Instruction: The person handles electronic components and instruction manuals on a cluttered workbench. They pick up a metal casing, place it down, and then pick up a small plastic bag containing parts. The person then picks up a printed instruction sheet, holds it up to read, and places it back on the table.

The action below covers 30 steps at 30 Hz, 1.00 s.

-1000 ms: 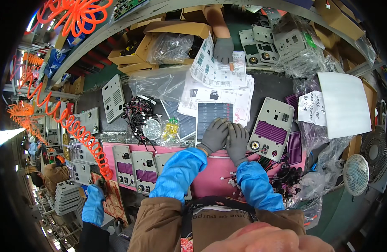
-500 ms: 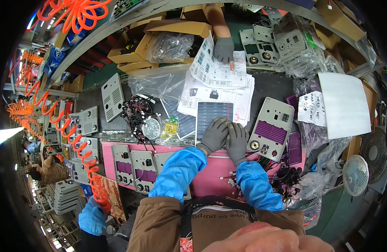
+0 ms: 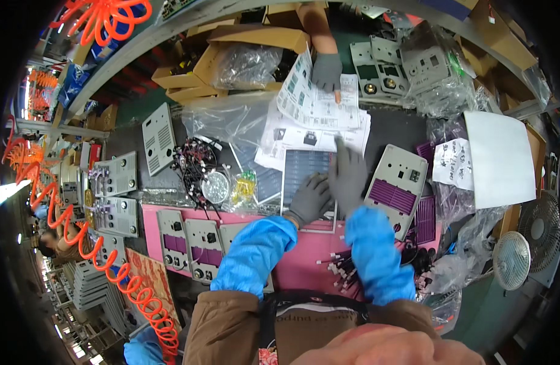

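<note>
My left hand (image 3: 310,199), in a grey glove, lies with its fingers extended over the lower part of a dark sheet of labels (image 3: 307,163). It does not grip the sheet. My right hand (image 3: 348,176), gloved too and a little blurred, stretches forward over the sheet's right edge, with a fingertip at the printed papers (image 3: 359,146). Across the bench, another person's gloved hand (image 3: 327,72) rests on a printed diagram sheet (image 3: 316,106), one bare fingertip on the print. A grey panel with a purple grille (image 3: 394,188) lies right of my right hand.
More grey panels (image 3: 202,243) lie on the pink mat (image 3: 295,261) at left. Bundled wires (image 3: 191,173) and a bag of yellow parts (image 3: 243,187) sit beyond them. Loose cables (image 3: 347,267) lie by my right sleeve. A white foam sheet (image 3: 499,155) stands at right; an orange coiled hose (image 3: 103,249) hangs at left.
My right hand has moved forward from beside my left hand to the printed papers. My left hand stays on the dark sheet. The orange hose has swung.
</note>
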### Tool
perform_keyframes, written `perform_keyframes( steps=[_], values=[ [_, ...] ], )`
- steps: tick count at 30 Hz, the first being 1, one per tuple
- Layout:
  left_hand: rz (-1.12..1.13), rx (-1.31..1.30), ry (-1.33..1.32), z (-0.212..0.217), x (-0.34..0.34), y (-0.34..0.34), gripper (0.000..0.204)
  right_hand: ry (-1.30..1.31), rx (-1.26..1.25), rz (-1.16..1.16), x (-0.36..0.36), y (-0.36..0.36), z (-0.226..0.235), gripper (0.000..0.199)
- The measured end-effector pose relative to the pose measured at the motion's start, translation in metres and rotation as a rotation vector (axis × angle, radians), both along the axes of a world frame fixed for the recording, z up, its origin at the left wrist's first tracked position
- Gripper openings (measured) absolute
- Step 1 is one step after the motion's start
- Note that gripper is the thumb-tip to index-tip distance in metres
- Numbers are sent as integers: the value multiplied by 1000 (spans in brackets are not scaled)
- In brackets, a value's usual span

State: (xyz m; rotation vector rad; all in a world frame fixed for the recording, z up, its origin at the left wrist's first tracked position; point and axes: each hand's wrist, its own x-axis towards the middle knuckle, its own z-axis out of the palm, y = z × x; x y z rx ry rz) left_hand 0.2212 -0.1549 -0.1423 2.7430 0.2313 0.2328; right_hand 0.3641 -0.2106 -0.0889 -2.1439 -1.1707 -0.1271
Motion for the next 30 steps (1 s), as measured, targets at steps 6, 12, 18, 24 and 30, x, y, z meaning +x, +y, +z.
perform_keyframes(
  steps=[6,12,18,24,30],
  values=[
    [-20,-17,-102,0,7,-2,44,-235,-449,-77,97,80,-63,39],
    [2,-53,-84,-1,2,1,44,-402,-383,-49,95,80,-86,35],
    [-18,-27,-102,6,4,4,40,-354,-419,-51,94,76,-82,51],
    [15,-25,-151,3,4,3,38,-292,-477,-43,93,76,-74,60],
    [18,-34,-159,4,2,3,38,-299,-485,-53,93,75,-74,62]
  ],
)
